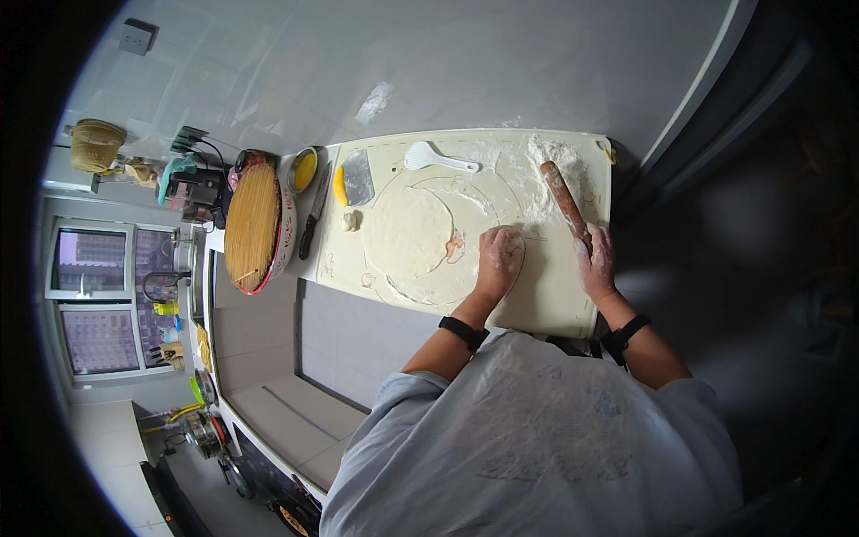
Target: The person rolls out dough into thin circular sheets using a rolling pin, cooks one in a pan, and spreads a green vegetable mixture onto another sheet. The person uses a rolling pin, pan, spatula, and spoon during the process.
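My right hand (596, 260) grips the near end of a wooden rolling pin (564, 194), whose far end rests by a heap of loose flour (547, 151). My left hand (499, 258) lies on a floury piece of dough (515, 252), mostly hidden under the fingers. To its left, a large flat round of dough (408, 231) is spread on the cream pastry mat (557, 295). Beyond the round lie a white rice paddle (439, 158) and a dough scraper with a yellow grip (352, 181). A small lump of dough (349, 221) sits at the round's upper left.
A knife (315, 211) with a black handle lies left of the mat, beside a metal bowl with yellow contents (303, 170). Further left, a round mat of stalks (251, 225) covers an enamel basin (287, 228). A grey wall (470, 67) stands along the mat's far edge.
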`<state>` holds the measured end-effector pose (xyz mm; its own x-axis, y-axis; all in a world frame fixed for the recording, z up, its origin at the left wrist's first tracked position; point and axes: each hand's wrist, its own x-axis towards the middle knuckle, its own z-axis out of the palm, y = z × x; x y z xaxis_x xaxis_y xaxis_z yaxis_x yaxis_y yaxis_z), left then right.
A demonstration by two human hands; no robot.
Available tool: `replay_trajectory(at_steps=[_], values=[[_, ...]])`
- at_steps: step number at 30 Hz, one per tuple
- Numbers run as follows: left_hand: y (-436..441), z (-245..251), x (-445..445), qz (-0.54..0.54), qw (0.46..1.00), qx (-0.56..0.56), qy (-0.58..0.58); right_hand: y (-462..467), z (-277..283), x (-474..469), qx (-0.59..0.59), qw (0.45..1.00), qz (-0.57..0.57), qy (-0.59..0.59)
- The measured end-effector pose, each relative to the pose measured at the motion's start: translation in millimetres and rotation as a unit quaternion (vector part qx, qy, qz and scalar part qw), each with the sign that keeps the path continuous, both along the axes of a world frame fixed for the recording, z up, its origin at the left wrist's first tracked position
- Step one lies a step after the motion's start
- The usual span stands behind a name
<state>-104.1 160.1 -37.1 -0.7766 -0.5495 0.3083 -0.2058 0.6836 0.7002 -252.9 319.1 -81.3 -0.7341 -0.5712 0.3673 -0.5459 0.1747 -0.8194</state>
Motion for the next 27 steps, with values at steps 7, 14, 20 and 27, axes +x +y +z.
replay_trajectory(at_steps=[7,14,20,27], values=[[4.3,12.3,42.5,0.004,0.976,0.215,0.03,-1.1,-3.7,0.0,0.017,1.0,-0.004,0.004],[3.0,-2.1,-10.9,0.054,0.983,-0.122,-0.128,-0.5,-1.7,-1.3,0.043,0.999,0.001,-0.003],[12.8,-8.3,5.1,0.032,0.964,-0.149,-0.216,1.4,3.4,-0.2,0.04,0.999,0.011,-0.019],[-73.0,-17.9,-64.8,0.101,0.966,-0.155,-0.179,1.9,8.8,1.6,0.043,0.999,0.011,-0.022]])
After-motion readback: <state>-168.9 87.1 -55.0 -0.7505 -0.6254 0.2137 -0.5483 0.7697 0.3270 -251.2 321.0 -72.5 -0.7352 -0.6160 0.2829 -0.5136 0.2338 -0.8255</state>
